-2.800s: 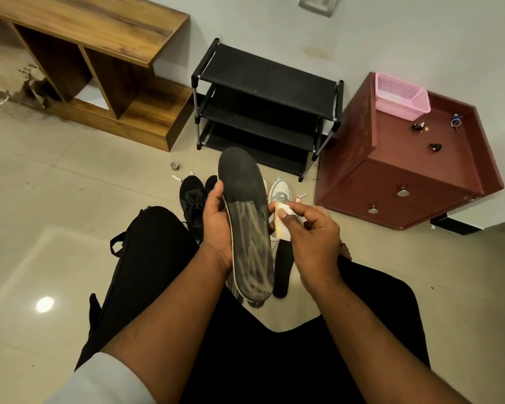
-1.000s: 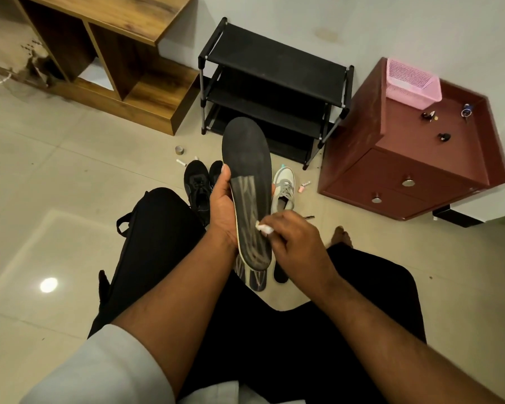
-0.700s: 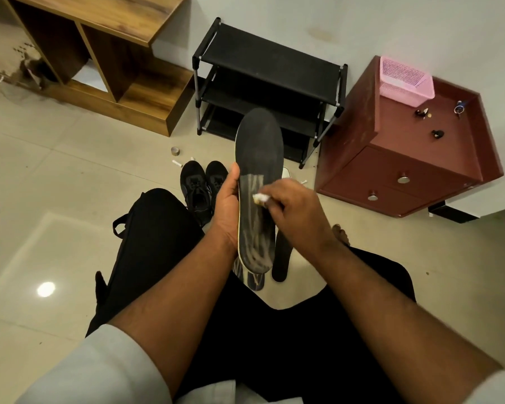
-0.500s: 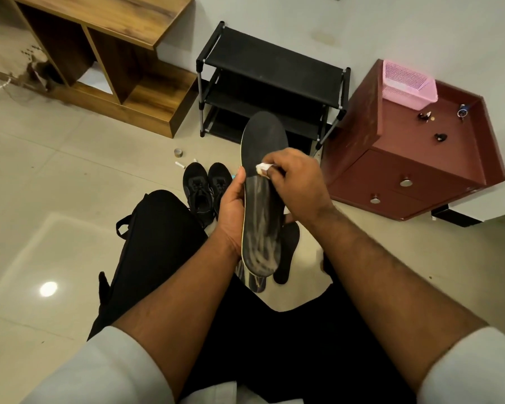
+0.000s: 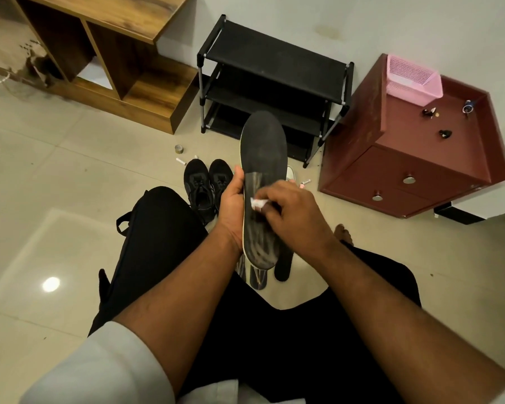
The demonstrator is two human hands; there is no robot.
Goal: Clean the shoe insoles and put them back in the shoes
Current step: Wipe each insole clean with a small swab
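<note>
Above the lap, left hand (image 5: 231, 205) grips streaked black insole (image 5: 263, 158); right hand (image 5: 292, 211) pinches white wipe (image 5: 257, 203).

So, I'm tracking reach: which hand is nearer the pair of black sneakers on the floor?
Left. The left hand gripping the insole overlaps the black sneakers in view; the right hand is farther right.

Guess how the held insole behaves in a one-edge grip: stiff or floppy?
Likely fairly stiff: the insole stands straight above the left hand gripping one edge. Probably light. It seems to hold shape while the right hand presses a wipe on it.
</note>
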